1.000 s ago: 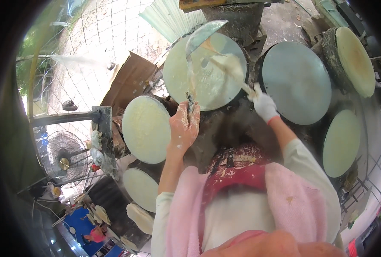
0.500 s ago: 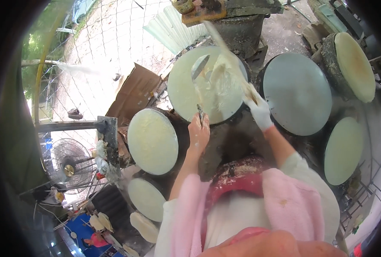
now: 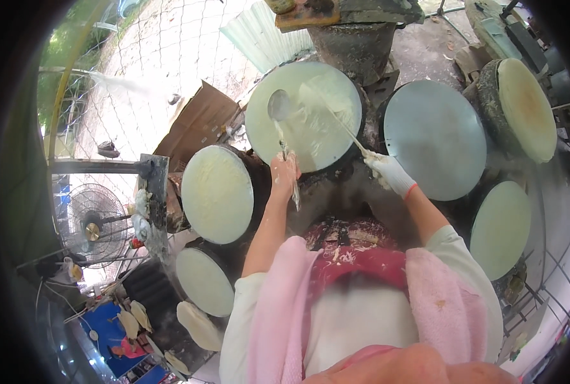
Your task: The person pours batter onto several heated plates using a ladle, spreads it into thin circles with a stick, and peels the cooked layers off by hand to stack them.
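Observation:
A large round griddle (image 3: pixel 259 131) in front of me is coated with pale wet batter, thickest in streaks toward its far right. Closed round the handle of a metal ladle (image 3: pixel 279 104), my bare left hand (image 3: pixel 284 174) is at the griddle's near edge. The ladle's round bowl hangs over the left part of the batter. My right hand (image 3: pixel 390 173), in a white glove smeared with batter, grips a thin long-handled spatula (image 3: pixel 347 128) just right of the griddle. Its far end reaches into the batter, so the blade's outline is hard to make out.
A bare grey griddle (image 3: pixel 435 141) stands to the right. Pale sheets cover griddles at the left (image 3: pixel 217 194), lower left (image 3: pixel 203 281) and right (image 3: pixel 501 230); a browned flatbread (image 3: pixel 526 110) sits far right. A fan (image 3: pixel 93 224) and cardboard (image 3: pixel 195 125) are at left.
The spatula has swung down from beyond the griddle's far right rim onto the batter, and my right hand has drawn nearer me. The ladle bowl has shifted left. The whole view has moved slightly.

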